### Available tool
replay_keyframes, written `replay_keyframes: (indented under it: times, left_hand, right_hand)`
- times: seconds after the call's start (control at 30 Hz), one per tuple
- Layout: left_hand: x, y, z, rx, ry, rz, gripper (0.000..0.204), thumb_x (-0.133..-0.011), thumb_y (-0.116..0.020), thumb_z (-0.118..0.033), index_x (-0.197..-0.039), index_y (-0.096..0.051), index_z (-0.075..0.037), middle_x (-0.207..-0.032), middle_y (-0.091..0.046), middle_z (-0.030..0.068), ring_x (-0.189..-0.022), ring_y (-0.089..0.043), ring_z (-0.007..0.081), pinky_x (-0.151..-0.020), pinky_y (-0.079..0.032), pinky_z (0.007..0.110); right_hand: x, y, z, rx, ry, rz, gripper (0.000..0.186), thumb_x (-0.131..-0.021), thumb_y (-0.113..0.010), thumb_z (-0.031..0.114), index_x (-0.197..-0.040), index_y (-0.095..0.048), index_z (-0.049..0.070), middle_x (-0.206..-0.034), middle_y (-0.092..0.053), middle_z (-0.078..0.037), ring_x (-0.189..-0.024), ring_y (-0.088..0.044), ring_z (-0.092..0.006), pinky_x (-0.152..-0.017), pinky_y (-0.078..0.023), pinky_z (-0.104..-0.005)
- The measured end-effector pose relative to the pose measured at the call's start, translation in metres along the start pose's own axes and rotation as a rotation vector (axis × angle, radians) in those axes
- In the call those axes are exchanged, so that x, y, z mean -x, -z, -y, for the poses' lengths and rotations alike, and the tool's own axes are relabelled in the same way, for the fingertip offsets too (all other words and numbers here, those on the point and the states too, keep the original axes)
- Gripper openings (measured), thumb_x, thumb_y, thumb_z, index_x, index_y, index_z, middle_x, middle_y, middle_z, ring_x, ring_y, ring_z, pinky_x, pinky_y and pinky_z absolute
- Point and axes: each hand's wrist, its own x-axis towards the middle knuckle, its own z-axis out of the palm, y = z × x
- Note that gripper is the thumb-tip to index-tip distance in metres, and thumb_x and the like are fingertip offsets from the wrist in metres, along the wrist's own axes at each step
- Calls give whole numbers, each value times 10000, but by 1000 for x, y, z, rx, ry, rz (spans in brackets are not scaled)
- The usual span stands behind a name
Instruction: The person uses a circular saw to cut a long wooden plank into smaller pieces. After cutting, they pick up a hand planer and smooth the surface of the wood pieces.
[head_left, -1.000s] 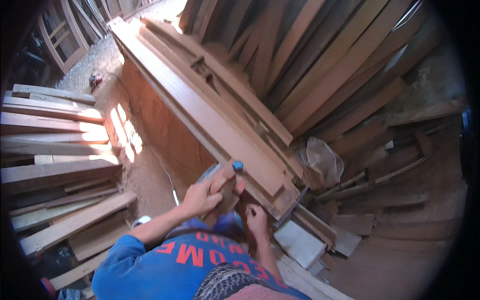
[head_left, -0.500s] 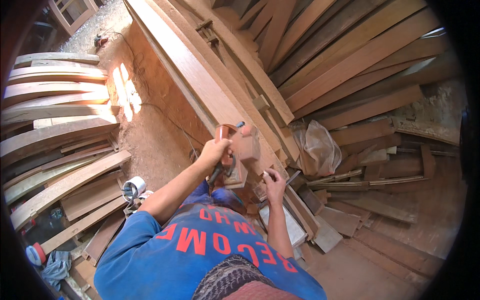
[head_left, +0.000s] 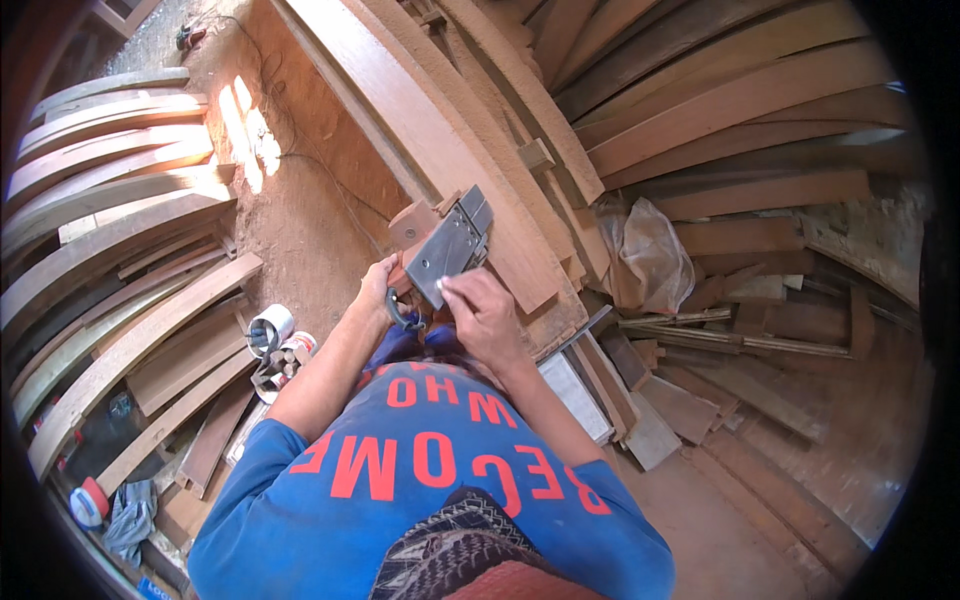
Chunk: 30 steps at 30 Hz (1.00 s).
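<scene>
Left hand [head_left: 384, 290] grasps upturned planer [head_left: 440, 247], at its 1 o'clock. Right hand [head_left: 487, 318] pinches a white bit [head_left: 440, 285] by the sole [head_left: 452, 240]. Judged best: firm left grip, sole steady, light fingertip pressure. Board [head_left: 415, 105] at planer's 12 o'clock.

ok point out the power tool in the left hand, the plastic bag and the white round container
Power tool [head_left: 445, 249], head view: on its flat grey plate.
Plastic bag [head_left: 648, 256], head view: middle of its crumpled side.
White round container [head_left: 279, 319], head view: its outer wall.
</scene>
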Motion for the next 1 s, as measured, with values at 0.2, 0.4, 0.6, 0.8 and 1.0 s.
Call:
replay_keyframes:
  times: [0.2, 0.4, 0.6, 0.8, 1.0]
  left_hand:
    - [-5, 4, 6, 46, 44, 34, 341, -1099, -399, -351, -1255, -600, -124, -1085, -705, 75, -960, -707, 228, -834, -622, 472]
    - [-4, 23, 3, 42, 2, 99, 309, -1028, -454, -214, -1123, -677, -23, -898, -739, 93, -781, -755, 239, -708, -662, 436]
    - [20, -12, -5, 70, 3, -49, 283, -1024, -493, -233, -1048, -694, -35, -850, -728, 82, -729, -736, 217, -687, -646, 435]
    - [30, -25, -11, 46, 8, -55, 263, -1027, -498, -231, -1006, -692, -53, -839, -725, 82, -691, -717, 210, -679, -636, 430]
    - [-2, 21, 0, 13, 32, 80, 306, -1071, -428, -257, -1161, -646, -64, -962, -733, 90, -826, -737, 230, -741, -642, 434]
  right_hand:
    - [-46, -4, -53, 154, -54, 1, 80, -867, -698, -17, -936, -740, -21, -920, -715, -179, -864, -693, -338, -793, -551, -406]
    - [-36, -5, -13, 130, 113, 225, 81, -869, -695, 2, -937, -737, -11, -911, -705, -180, -889, -685, -347, -823, -554, -419]
    - [-101, 8, -160, 340, -177, 10, 153, -856, -686, 58, -948, -786, -12, -941, -741, -220, -896, -721, -354, -841, -562, -414]
    - [-116, 16, -181, 422, -236, 125, 150, -845, -685, 90, -916, -778, -4, -914, -738, -214, -879, -715, -359, -842, -559, -435]
    - [-84, -6, -90, 104, 72, 164, 100, -830, -721, 5, -920, -758, -18, -912, -734, -198, -854, -722, -324, -789, -573, -401]
